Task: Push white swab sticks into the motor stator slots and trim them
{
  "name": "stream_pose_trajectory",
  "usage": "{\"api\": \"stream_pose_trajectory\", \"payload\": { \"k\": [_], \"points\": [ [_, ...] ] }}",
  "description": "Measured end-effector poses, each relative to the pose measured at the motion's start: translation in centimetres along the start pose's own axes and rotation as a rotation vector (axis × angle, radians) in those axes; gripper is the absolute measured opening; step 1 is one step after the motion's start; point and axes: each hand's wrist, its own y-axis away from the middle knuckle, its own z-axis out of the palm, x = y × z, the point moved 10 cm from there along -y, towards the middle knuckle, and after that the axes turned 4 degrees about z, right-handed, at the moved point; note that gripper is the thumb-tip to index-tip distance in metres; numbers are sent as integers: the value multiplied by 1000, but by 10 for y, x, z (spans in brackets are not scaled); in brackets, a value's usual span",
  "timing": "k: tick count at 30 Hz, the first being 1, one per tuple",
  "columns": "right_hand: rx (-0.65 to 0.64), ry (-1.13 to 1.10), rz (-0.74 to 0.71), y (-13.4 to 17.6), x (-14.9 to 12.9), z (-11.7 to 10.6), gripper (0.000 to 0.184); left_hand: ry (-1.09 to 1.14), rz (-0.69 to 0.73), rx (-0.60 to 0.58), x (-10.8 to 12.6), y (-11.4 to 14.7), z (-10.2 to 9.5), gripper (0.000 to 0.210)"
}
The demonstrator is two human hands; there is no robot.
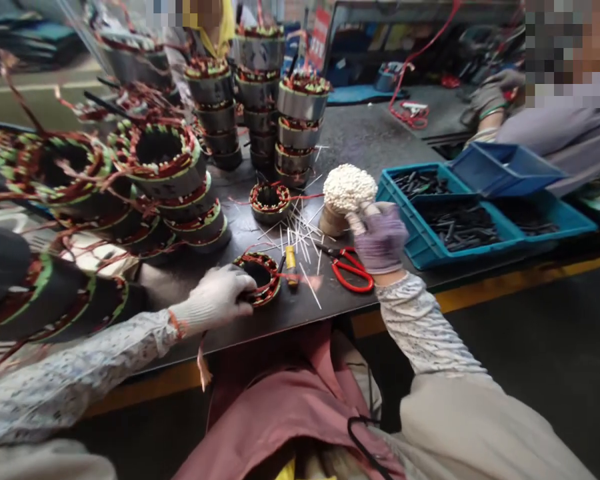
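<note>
My left hand (225,297), in a white glove, grips the near left rim of a small stator (267,288) with copper windings, which lies on the table. Its fingers reach over the ring's edge. My right hand (380,233), in a purple glove with pale fingertips, is at a dense bundle of thin white sticks (349,188) standing in a tan holder (333,221). The fingertips are drawn together against the bundle's near right side; what lies between them is too small to make out. Red-handled scissors (351,270) and a yellow-handled tool (291,265) lie between my hands.
Loose white sticks (305,233) are scattered around another small stator (270,201). Tall stator stacks (303,133) stand behind, with more stators (155,173) crowding the left. Blue bins (413,230) of black pieces are at right. A co-worker's gloved hand (495,100) is farther back.
</note>
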Motion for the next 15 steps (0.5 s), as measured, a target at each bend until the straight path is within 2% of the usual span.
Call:
{"api": "stream_pose_trajectory", "payload": {
  "k": [2, 5, 8, 11, 13, 15],
  "points": [
    [-34, 111, -69, -7, -6, 10, 30, 96, -73, 20, -10, 2, 3, 27],
    [8, 145, -150, -7, -16, 17, 28, 167, -119, 25, -13, 2, 3, 17],
    [87, 51, -144, -5, -14, 13, 29, 19, -28, 8, 3, 2, 1, 7],
    [130, -50, -87, -7, -7, 4, 31, -136, 30, 29, 7, 7, 0, 18],
    [52, -83, -88, -12, -7, 6, 30, -99, 55, 80, 3, 11, 0, 29],
    [-90, -125, -144, -15, -14, 12, 27, -36, 92, 120, 1, 15, 1, 36]
  ]
}}
